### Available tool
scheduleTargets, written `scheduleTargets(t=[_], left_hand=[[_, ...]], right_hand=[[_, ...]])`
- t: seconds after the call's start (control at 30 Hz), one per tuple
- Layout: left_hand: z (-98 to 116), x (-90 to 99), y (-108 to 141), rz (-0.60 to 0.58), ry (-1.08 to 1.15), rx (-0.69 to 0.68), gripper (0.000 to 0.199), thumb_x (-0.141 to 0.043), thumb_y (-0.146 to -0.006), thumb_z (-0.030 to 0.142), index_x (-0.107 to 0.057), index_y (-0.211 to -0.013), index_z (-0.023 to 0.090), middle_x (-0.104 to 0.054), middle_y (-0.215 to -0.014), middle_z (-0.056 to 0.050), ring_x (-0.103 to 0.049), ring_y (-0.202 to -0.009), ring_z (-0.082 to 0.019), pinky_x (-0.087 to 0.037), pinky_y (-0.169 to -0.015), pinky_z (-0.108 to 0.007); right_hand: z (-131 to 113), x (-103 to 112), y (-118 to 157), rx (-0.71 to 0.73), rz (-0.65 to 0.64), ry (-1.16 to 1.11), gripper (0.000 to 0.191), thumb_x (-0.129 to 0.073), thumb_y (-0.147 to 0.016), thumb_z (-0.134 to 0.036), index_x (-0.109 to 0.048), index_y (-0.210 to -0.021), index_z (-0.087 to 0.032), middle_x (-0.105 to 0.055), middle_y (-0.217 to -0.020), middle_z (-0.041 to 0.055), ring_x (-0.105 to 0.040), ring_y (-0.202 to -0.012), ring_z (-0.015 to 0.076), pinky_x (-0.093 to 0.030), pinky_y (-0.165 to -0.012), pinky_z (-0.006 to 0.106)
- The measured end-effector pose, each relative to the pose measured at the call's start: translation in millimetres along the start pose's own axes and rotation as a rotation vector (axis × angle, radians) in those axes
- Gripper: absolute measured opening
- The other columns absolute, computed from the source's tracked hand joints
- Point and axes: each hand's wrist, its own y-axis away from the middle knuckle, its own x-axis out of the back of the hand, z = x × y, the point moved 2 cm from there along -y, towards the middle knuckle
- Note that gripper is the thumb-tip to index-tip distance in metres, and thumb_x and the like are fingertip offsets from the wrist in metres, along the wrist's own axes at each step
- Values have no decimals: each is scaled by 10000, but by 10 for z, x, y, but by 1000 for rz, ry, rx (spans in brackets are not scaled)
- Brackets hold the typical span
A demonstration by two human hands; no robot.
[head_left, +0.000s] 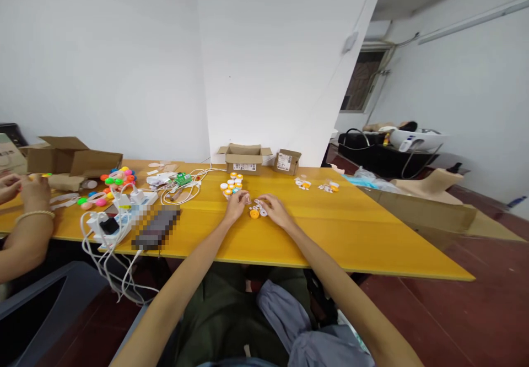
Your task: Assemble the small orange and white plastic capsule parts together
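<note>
Dark trousers [219, 312], left hand [236, 206] pinching clear piece [248, 199], right hand [274, 210] at white parts [263, 212], grip unclear, open carton [230, 161], contents hidden

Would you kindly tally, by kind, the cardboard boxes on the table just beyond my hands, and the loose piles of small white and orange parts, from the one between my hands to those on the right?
Cardboard boxes: 2
Loose piles of parts: 3
Total: 5

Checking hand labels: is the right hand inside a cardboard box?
No, the right hand is over the table, at the small white parts.
</note>
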Motion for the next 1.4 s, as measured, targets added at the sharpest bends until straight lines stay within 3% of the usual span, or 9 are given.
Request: scheduleTargets(t=[0.27,0.43,0.67,0.87,1.07,1.27,1.4], left_hand=[[8,-13,-5,-80,-35,-20,186,-567,-865,201,-689,-1005,185,-720,-836,-26,-696,-782,-184,-576,-815,-348],[33,-10,2,-102,-79,-54,188,-580,-864,224,-709,-997,193,-736,-899,-38,-700,-814,-191,-574,-835,-351],[-16,-46,-32,-101,-106,-41,265,-625,-777,96,-703,-1013,190,-737,-987,-55,-687,-924,-204,-552,-909,-379],[136,-47,29,-75,-77,-113,205,-630,-805,171,-670,-1004,197,-707,-1000,-43,-675,-903,-185,-551,-855,-328],[203,-15,55,-46,17,-105,244,-632,-799,188,-625,-1043,191,-686,-955,-38,-664,-829,-158,-544,-804,-302],[197,5,20,-72,-12,-126,125,-624,-810,208,-697,-910,191,-697,-961,-54,-657,-939,-201,-530,-881,-339],[127,-4,7,-83,63,-88,178,-684,-762,169,-700,-938,190,-695,-1037,-66,-669,-941,-202,-538,-888,-360]], right_hand=[[-95,-11,18,53,-116,146,278,-484,-947,-250,-717,-1097,-236,-658,-1227,94,-584,-1149,236,-428,-1045,412],[-117,21,34,14,-86,182,270,-481,-947,-225,-724,-1065,-227,-670,-1197,95,-594,-1137,226,-431,-1037,382],[-119,38,23,42,-27,131,284,-447,-955,-224,-721,-1031,-226,-688,-1126,86,-599,-1096,217,-437,-1000,370],[-143,67,22,33,30,127,269,-444,-957,-244,-693,-1056,-229,-697,-1087,77,-605,-1056,221,-447,-961,350],[-191,60,45,75,-10,135,206,-520,-928,-248,-708,-1012,-236,-684,-1096,71,-591,-1053,223,-447,-961,374],[-246,22,70,154,-56,150,136,-660,-864,-324,-731,-948,-244,-648,-1158,76,-570,-1091,241,-439,-978,420],[-217,9,62,201,-29,111,78,-659,-862,-264,-728,-887,-240,-655,-1126,69,-584,-1064,232,-459,-948,409]])
